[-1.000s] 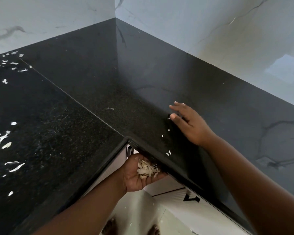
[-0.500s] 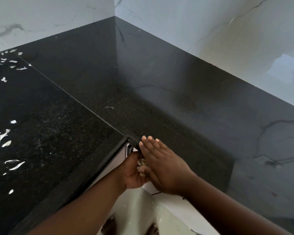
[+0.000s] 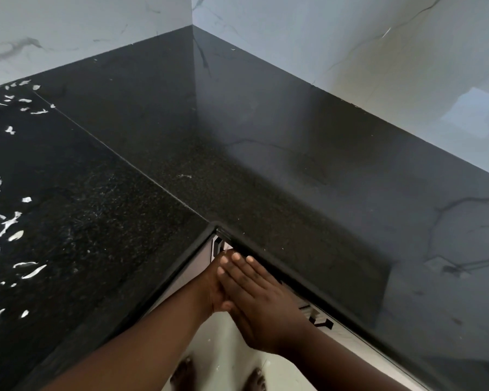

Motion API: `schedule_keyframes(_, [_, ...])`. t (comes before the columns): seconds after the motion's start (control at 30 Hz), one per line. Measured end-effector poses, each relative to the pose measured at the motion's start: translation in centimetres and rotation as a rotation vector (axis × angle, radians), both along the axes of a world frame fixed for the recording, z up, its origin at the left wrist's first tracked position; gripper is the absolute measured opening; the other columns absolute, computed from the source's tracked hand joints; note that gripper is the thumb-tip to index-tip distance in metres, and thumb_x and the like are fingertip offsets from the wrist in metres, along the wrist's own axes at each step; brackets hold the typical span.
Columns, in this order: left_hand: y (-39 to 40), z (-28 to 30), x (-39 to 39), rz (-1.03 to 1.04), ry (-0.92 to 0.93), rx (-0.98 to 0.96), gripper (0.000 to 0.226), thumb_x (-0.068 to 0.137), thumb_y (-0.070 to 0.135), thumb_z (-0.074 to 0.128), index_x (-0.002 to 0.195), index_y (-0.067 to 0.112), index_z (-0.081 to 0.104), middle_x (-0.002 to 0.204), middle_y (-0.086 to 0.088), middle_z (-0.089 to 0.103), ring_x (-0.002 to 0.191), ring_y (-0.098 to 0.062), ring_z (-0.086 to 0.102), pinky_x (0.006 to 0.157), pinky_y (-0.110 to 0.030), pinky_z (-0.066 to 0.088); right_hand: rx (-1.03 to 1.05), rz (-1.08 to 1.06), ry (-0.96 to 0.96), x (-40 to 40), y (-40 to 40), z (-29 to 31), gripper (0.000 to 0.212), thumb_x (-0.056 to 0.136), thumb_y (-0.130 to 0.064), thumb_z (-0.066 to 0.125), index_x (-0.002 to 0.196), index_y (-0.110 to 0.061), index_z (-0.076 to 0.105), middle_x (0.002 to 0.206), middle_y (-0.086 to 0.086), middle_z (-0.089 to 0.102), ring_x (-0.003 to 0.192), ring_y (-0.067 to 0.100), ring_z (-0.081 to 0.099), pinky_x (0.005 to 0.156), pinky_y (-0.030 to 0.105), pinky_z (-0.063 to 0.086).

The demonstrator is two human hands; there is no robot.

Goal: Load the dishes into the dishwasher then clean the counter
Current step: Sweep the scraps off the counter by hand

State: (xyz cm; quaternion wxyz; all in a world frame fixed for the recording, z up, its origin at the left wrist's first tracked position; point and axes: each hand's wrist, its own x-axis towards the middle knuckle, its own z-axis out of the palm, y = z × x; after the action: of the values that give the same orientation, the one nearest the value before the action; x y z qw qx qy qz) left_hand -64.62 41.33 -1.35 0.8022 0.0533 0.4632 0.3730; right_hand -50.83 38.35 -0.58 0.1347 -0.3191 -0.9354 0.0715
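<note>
The black speckled counter [image 3: 266, 170] forms an L around an inner corner. Several white peel scraps [image 3: 10, 235] lie scattered on its left stretch, and one small scrap [image 3: 184, 176] lies near the middle. Just below the counter's inner corner, my left hand [image 3: 211, 287] is palm up, mostly covered. My right hand [image 3: 266, 303] lies flat over it with straight fingers. Whatever sits in the left palm is hidden under the right hand.
White marble walls rise behind both counter runs. Under the counter edge are pale cabinet fronts with a black handle [image 3: 216, 246] and a second black handle [image 3: 319, 320]. My bare feet [image 3: 184, 373] stand on the light floor below.
My right hand swept from the counter's right stretch over the edge onto my left palm, which held a pile of scraps. The small scraps near that edge are gone from the counter.
</note>
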Motion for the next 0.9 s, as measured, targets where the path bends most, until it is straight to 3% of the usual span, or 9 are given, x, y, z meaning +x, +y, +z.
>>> schedule_keyframes(0.07, [0.1, 0.3, 0.2, -0.055, -0.164, 0.009, 0.026, 0.089, 0.024, 0.054, 0.071, 0.008, 0.063, 0.061, -0.002, 0.061, 0.055, -0.012, 0.061, 0.054, -0.022, 0.046, -0.074, -0.074, 0.257, 0.5, -0.2, 0.1, 0.047, 0.105, -0.033, 0.030, 0.141, -0.008, 0.047, 0.150, 0.007, 0.043, 0.145, 0.019, 0.030, 0.119, 0.037, 0.023])
schedule_keyframes(0.17, [0.2, -0.2, -0.4, -0.049, -0.315, -0.077, 0.036, 0.093, 0.025, 0.044, 0.078, 0.002, 0.068, 0.070, -0.008, 0.065, 0.059, -0.017, 0.065, 0.049, -0.023, 0.052, -0.129, -0.201, 0.576, 0.4, -1.3, 0.4, 0.039, 0.105, -0.033, 0.034, 0.133, -0.016, 0.055, 0.137, 0.000, 0.057, 0.133, 0.016, 0.048, 0.110, 0.034, 0.037])
schedule_keyframes(0.23, [-0.2, 0.2, -0.2, -0.028, -0.335, -0.087, 0.041, 0.095, 0.021, 0.037, 0.091, -0.005, 0.068, 0.082, -0.017, 0.068, 0.066, -0.023, 0.068, 0.051, -0.028, 0.056, -0.189, -0.331, 0.742, -0.3, -2.2, 0.5, 0.033, 0.104, -0.035, 0.037, 0.120, -0.023, 0.064, 0.119, -0.007, 0.064, 0.115, 0.013, 0.059, 0.095, 0.028, 0.047])
schedule_keyframes(0.3, [-0.6, 0.5, -0.4, 0.039, -0.373, -0.083, 0.047, 0.095, 0.020, 0.034, 0.114, -0.012, 0.063, 0.110, -0.027, 0.065, 0.088, -0.034, 0.068, 0.068, -0.039, 0.061, -0.335, -0.594, 0.926, -1.3, -3.1, 0.6, 0.028, 0.099, -0.037, 0.042, 0.101, -0.031, 0.069, 0.099, -0.012, 0.066, 0.097, 0.011, 0.062, 0.080, 0.023, 0.048])
schedule_keyframes(0.4, [-1.2, 0.1, -1.0, 0.151, -0.404, -0.091, 0.050, 0.091, 0.018, 0.034, 0.125, -0.011, 0.057, 0.129, -0.030, 0.056, 0.112, -0.040, 0.060, 0.089, -0.048, 0.054, -0.608, -0.921, 1.114, -2.8, -4.2, 0.1, 0.026, 0.094, -0.035, 0.047, 0.096, -0.025, 0.070, 0.095, -0.006, 0.070, 0.093, 0.007, 0.063, 0.081, 0.029, 0.049])
schedule_keyframes(0.53, [-3.4, -1.0, -0.8, 0.359, -0.340, -0.103, 0.040, 0.082, 0.016, 0.042, 0.103, -0.009, 0.066, 0.105, -0.026, 0.069, 0.085, -0.036, 0.071, 0.072, -0.046, 0.058, -0.895, -1.130, 1.165, -3.8, -4.4, 0.2, 0.023, 0.102, -0.027, 0.046, 0.112, -0.022, 0.066, 0.111, -0.007, 0.065, 0.101, 0.002, 0.059, 0.088, 0.024, 0.045])
schedule_keyframes(0.63, [-6.3, -1.3, 0.5, 0.493, -0.306, -0.113, 0.042, 0.088, 0.016, 0.038, 0.088, -0.010, 0.071, 0.096, -0.024, 0.070, 0.076, -0.035, 0.072, 0.066, -0.042, 0.060, -1.237, -1.228, 1.300, -3.9, -3.6, -0.4, 0.025, 0.101, -0.028, 0.049, 0.117, -0.017, 0.065, 0.114, -0.001, 0.067, 0.102, 0.012, 0.062, 0.092, 0.028, 0.044])
schedule_keyframes(0.8, [-12.0, -1.4, 3.1, 0.816, -0.414, -0.086, 0.037, 0.088, 0.015, 0.037, 0.085, -0.009, 0.065, 0.084, -0.023, 0.068, 0.069, -0.034, 0.069, 0.077, -0.038, 0.056, -1.621, -1.083, 1.455, -5.2, -6.1, -2.0, 0.033, 0.101, -0.031, 0.046, 0.081, -0.013, 0.065, 0.075, 0.006, 0.064, 0.076, 0.024, 0.063, 0.101, 0.046, 0.047])
schedule_keyframes(0.9, [-16.1, -2.0, 3.5, 0.939, -0.417, -0.094, 0.039, 0.090, 0.017, 0.037, 0.079, -0.005, 0.067, 0.083, -0.019, 0.068, 0.069, -0.030, 0.070, 0.073, -0.034, 0.057, -1.679, -1.045, 1.375, -5.2, -9.5, -2.6, 0.037, 0.103, -0.027, 0.041, 0.080, -0.008, 0.064, 0.075, 0.010, 0.060, 0.076, 0.026, 0.060, 0.097, 0.045, 0.048])
